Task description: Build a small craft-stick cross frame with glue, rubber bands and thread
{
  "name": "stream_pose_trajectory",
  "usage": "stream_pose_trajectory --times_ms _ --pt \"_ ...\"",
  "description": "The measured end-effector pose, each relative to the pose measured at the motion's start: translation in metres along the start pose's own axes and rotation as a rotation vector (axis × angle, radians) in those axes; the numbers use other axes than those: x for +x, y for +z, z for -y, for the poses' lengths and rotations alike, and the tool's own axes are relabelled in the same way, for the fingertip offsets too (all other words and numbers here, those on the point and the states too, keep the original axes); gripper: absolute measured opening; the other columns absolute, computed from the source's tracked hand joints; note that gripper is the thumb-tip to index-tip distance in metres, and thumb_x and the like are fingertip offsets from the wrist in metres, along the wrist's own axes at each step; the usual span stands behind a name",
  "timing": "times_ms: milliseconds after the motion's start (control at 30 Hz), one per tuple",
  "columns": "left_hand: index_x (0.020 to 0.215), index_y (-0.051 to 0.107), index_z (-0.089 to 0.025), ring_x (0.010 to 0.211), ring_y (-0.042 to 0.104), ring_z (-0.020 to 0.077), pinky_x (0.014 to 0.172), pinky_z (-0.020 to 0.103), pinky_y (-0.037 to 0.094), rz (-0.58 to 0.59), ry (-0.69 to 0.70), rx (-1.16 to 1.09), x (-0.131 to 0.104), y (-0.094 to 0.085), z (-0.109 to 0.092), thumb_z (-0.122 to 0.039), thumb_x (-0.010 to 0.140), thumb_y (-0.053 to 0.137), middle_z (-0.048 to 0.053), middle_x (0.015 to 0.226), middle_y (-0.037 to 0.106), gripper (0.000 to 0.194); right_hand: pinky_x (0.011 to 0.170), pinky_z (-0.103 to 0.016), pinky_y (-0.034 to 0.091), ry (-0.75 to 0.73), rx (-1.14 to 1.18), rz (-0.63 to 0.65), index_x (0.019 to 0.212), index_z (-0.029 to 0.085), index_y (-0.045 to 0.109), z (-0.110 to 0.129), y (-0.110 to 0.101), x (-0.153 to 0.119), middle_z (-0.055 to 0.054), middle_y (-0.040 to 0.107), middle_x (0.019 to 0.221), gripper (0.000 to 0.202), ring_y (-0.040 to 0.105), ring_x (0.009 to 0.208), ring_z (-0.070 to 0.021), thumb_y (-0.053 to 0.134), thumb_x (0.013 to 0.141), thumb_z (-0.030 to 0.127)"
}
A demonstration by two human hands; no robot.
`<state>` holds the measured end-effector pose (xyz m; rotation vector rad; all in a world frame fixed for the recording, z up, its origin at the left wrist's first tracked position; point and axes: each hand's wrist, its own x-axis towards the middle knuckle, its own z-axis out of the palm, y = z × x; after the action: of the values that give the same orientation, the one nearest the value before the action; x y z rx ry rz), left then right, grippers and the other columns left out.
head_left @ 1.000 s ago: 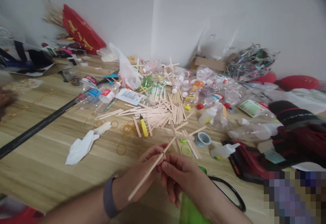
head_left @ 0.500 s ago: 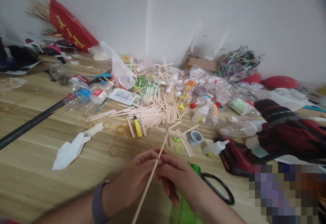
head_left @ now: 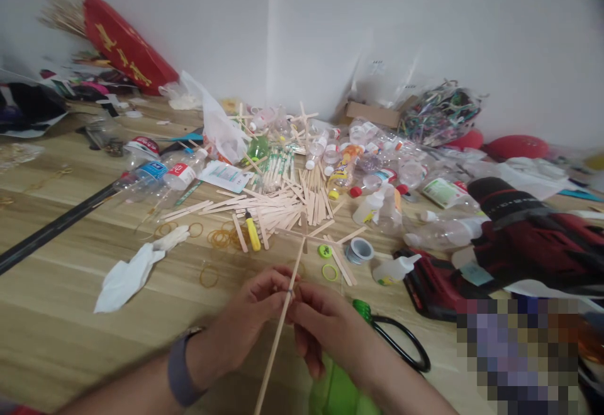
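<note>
A long thin wooden stick [head_left: 274,349] slants up and away from me between both hands. At its far end flat craft sticks [head_left: 306,234] form a cross. My left hand [head_left: 231,333], with a band on its wrist, pinches the stick from the left. My right hand [head_left: 325,314] closes on it from the right, fingertips meeting the left ones. A small dark tie [head_left: 289,291] circles the stick at the fingertips; whether the fingers also hold a loose end is hidden. Below my right forearm sits a green bottle [head_left: 337,393], partly covered.
Ahead lies a heap of craft sticks [head_left: 278,214], with a yellow-handled tool [head_left: 252,232] and rubber bands [head_left: 221,237] beside it. Plastic bottles [head_left: 377,179] crowd the back. A wire spool [head_left: 359,250], a glue bottle [head_left: 396,268] and a red-black power drill [head_left: 514,245] stand right; a white glove [head_left: 129,280] lies left.
The view has shifted slightly. Both hands keep their grip on the stick, and the crossed end sits a little higher and further left in view.
</note>
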<state>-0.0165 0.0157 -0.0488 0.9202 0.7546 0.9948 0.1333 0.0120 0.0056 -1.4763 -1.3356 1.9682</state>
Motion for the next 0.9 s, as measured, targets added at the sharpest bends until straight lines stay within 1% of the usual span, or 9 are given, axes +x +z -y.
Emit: stream_pose_trajectory --times_ms 133,200,267,333,400,533,633,767,900 --pt "0.073 0.069 -0.022 0.106 0.054 0.0217 0.092 0.03 0.04 -0.084 0.009 0.035 0.002 0.0 -0.004 -0.034 0.074 0.074 0.0 0.114 0.059 0.013 0.036 -0.018 0.034 -0.08 -0.261 -0.082 0.091 0.019 0.059 0.007 -0.013 -0.015 0.004 0.059 0.059 0.022 0.05 0.038 -0.0082 0.055 0.083 0.038" --pt "0.071 0.068 -0.022 0.106 0.053 0.0215 0.092 0.03 0.04 -0.111 -0.001 0.043 0.003 0.002 -0.007 -0.033 0.074 0.074 0.0 0.113 0.059 0.012 0.042 -0.021 0.037 -0.289 -0.542 -0.378 0.095 0.019 0.063 0.015 -0.021 -0.031 0.001 0.061 0.064 0.026 0.053 0.044 -0.0108 0.048 0.088 0.039" --pt "0.07 0.067 -0.022 0.102 0.053 0.0207 0.09 0.03 0.04 -0.132 -0.014 0.048 0.005 0.004 -0.01 -0.032 0.073 0.073 0.0 0.11 0.06 0.012 0.049 -0.023 0.038 -0.485 -0.682 -0.674 0.079 0.02 0.061 0.022 -0.026 -0.048 0.0 0.059 0.06 0.03 0.054 0.051 -0.0129 0.045 0.091 0.042" --pt "0.069 0.066 -0.022 0.096 0.054 0.0195 0.087 0.03 0.041 -0.16 -0.019 0.056 0.006 0.004 -0.009 -0.032 0.074 0.073 0.0 0.109 0.061 0.013 0.047 -0.023 0.033 -0.523 -0.713 -0.773 0.06 0.021 0.049 0.025 -0.026 -0.06 0.004 0.045 0.049 0.042 0.046 0.046 -0.0109 0.045 0.093 0.047" --pt "0.071 0.067 -0.022 0.093 0.054 0.0187 0.085 0.029 0.042 -0.184 -0.013 0.063 0.007 0.003 -0.008 -0.032 0.075 0.072 0.0 0.11 0.061 0.012 0.046 -0.022 0.032 -0.498 -0.695 -0.658 0.058 0.021 0.048 0.024 -0.02 -0.061 0.004 0.045 0.049 0.045 0.045 0.047 -0.0104 0.041 0.094 0.047" --pt "0.073 0.067 -0.023 0.102 0.054 0.0205 0.09 0.029 0.042 -0.189 0.038 0.078 0.006 0.001 -0.005 -0.031 0.078 0.069 0.001 0.112 0.061 0.01 0.041 -0.02 0.025 -0.209 -0.528 -0.086 0.061 0.021 0.047 0.01 0.003 -0.038 0.003 0.052 0.052 0.036 0.043 0.046 -0.0082 0.041 0.092 0.035" --pt "0.071 0.066 -0.022 0.108 0.052 0.0223 0.092 0.03 0.041 -0.188 0.08 0.101 0.006 0.002 -0.006 -0.029 0.078 0.068 0.002 0.113 0.061 0.01 0.039 -0.018 0.022 -0.109 -0.301 0.123 0.062 0.021 0.043 0.001 0.019 -0.022 0.005 0.045 0.052 0.029 0.037 0.045 -0.0066 0.046 0.089 0.031" --pt "0.072 0.065 -0.022 0.106 0.052 0.0227 0.09 0.03 0.041 -0.202 0.097 0.125 0.004 0.002 -0.009 -0.031 0.078 0.068 0.003 0.113 0.061 0.012 0.039 -0.017 0.022 -0.025 -0.135 0.167 0.067 0.02 0.047 -0.001 0.027 -0.017 0.007 0.043 0.052 0.024 0.034 0.044 -0.0055 0.05 0.088 0.03" --pt "0.075 0.064 -0.021 0.084 0.052 0.0182 0.071 0.027 0.041 -0.222 0.017 0.113 0.003 0.001 -0.01 -0.037 0.077 0.071 0.003 0.109 0.062 0.017 0.039 -0.018 0.02 -0.055 -0.326 0.104 0.061 0.019 0.046 -0.001 0.024 -0.018 0.006 0.043 0.052 0.03 0.035 0.046 -0.0059 0.051 0.088 0.031"
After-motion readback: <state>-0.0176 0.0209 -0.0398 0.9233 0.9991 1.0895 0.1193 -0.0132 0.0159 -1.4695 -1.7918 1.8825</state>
